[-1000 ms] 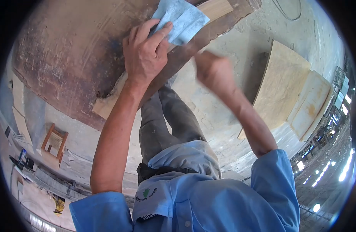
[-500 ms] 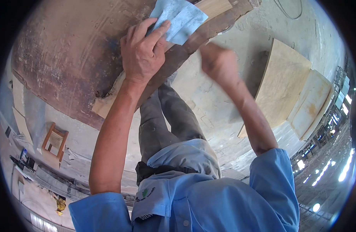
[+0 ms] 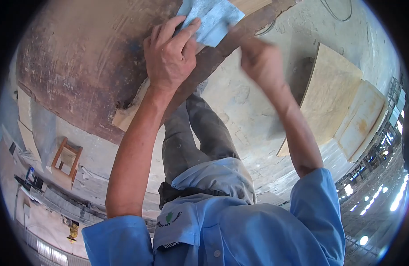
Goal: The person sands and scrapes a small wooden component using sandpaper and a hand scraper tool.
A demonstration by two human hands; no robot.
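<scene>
My left hand [image 3: 169,55] lies on a blue-grey sheet [image 3: 213,17], its fingers pinning the sheet's near corner to a worn brown work surface [image 3: 80,57]. A pale wooden piece [image 3: 253,4] shows from under the sheet at the top edge. Another pale board end [image 3: 124,119] sticks out below the surface's near rim. My right hand [image 3: 262,62] is raised beside the rim, to the right of the sheet. It is motion-blurred, so I cannot make out its fingers or whether it holds anything.
Two pale plywood panels [image 3: 331,95] [image 3: 362,122] lie on the dusty concrete floor [image 3: 240,111] at the right. A small wooden stool [image 3: 67,157] stands at the lower left. My legs [image 3: 191,137] are close against the work surface.
My right hand has moved up and to the right along the surface's rim, staying blurred. My left hand has kept pressing on the blue-grey sheet, which has shifted slightly upward in view.
</scene>
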